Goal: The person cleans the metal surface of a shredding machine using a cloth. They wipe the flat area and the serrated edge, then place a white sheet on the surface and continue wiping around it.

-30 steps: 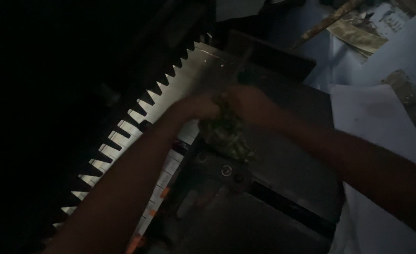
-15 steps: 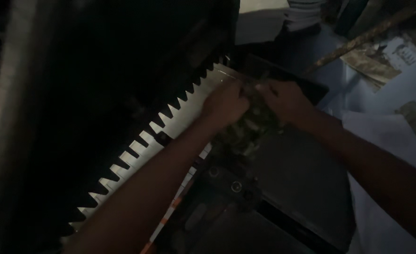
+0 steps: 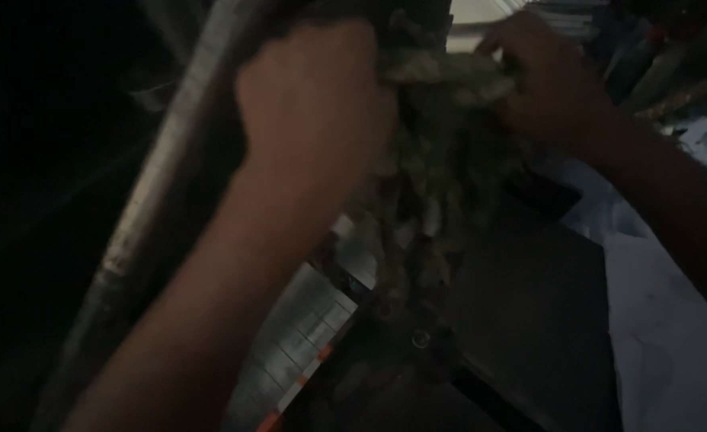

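Head view, dim and blurred. Change since a moment ago: your hands and the bundle now sit high and close to the camera, lifted off the dark machine bed (image 3: 529, 320) they were working against. Your left hand (image 3: 313, 104) is closed around the upper left of a crumpled greenish rag (image 3: 441, 176); your right hand (image 3: 549, 80) pinches its top right edge. Rag hangs loose between and below both hands. Below the left wrist: pale ruled strip (image 3: 305, 352). Left of it: slanted grey bar (image 3: 161, 184). Right of the right forearm: white sheet (image 3: 673, 344). Nothing visibly blocks the hands.
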